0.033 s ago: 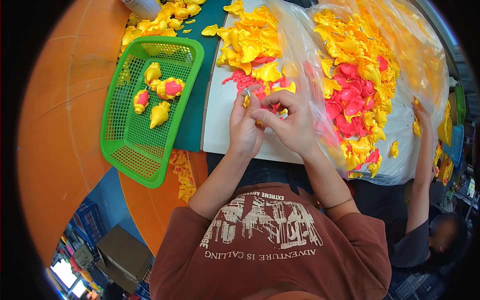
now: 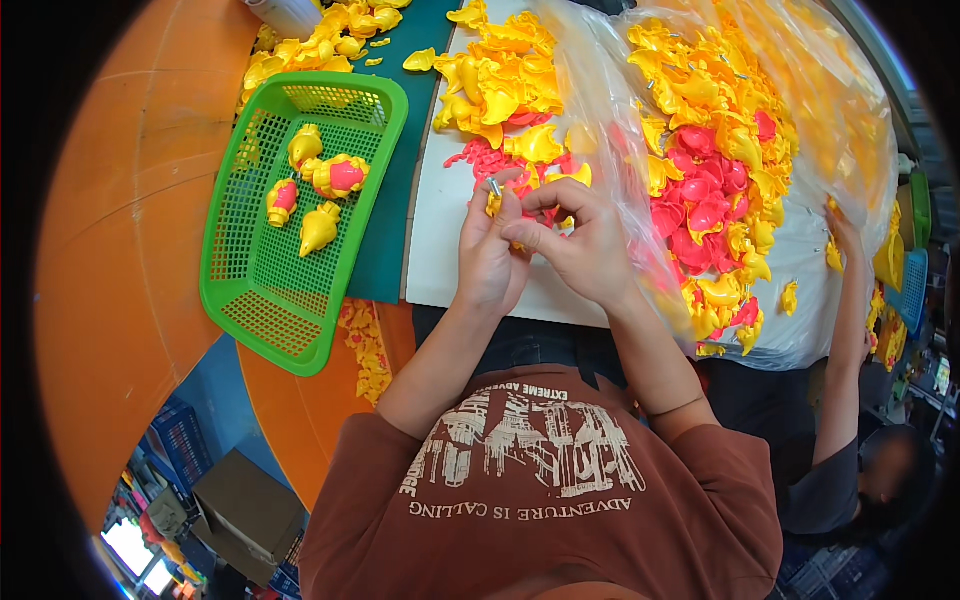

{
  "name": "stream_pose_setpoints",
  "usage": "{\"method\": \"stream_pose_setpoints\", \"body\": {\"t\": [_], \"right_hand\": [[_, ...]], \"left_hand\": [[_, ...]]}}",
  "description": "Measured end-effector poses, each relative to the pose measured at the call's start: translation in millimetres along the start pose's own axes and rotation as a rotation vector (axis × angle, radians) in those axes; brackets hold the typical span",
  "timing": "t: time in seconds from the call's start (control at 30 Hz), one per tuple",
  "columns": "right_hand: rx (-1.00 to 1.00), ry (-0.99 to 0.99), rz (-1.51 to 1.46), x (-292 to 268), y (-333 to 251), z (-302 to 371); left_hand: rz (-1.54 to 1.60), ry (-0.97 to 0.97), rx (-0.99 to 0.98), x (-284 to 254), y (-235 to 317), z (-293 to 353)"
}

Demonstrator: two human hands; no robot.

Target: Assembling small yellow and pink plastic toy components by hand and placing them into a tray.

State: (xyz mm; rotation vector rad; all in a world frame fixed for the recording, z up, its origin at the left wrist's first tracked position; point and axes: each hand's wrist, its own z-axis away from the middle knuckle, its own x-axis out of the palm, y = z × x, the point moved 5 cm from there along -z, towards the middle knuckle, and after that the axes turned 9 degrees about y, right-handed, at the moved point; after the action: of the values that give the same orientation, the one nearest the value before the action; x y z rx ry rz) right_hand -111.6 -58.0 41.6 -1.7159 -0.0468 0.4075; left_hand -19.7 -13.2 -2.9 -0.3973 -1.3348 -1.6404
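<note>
Presently, my left hand [image 2: 488,262] is pinching a small yellow plastic piece [image 2: 492,206] between narrowed thumb and fingers, a silvery metal pin [image 2: 494,186] projecting beyond the fingertips. My right hand [image 2: 592,250] is meeting it from the right, fingers curled, thumb reaching across; a yellow bit is showing at that thumb's tip, but I cannot tell whether the right fingers are gripping it.

Position: both hands are hovering over a flat white board [image 2: 432,275]. Just beyond them, thin curly pink plastic pieces [image 2: 478,157] are lying beside a heap of glossy yellow plastic shells [image 2: 500,85]. To the right, a clear plastic sheet [image 2: 640,225] is bordering a larger mixed pile of yellow and pink shells [image 2: 708,205]; a co-worker's hand [image 2: 845,228] is resting past it.

To the left, a green perforated plastic basket [image 2: 392,110] is holding four yellow figures [image 2: 320,230], some showing pink.
</note>
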Motion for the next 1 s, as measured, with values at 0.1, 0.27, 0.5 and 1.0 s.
{"method": "stream_pose_setpoints", "body": {"t": [0.1, 0.27, 0.5, 1.0], "right_hand": [[0.059, -0.081, -0.04, 1.0, 2.7, -2.4], [-0.035, -0.153, 0.045, 2.2, -0.5, -7.5], [0.085, -0.186, -0.121, 1.4, 5.9, 1.4], [-0.331, -0.082, 0.023, -15.6, -26.1, 1.8]], "left_hand": [[0.12, -0.013, -0.128, -1.5, -2.2, 0.7], [0.254, -0.058, -0.272, -8.0, -9.7, -3.2], [0.287, -0.036, -0.257, -2.5, -0.3, -7.2], [0.307, -0.013, -0.197, 4.9, 6.0, -7.9]]}}
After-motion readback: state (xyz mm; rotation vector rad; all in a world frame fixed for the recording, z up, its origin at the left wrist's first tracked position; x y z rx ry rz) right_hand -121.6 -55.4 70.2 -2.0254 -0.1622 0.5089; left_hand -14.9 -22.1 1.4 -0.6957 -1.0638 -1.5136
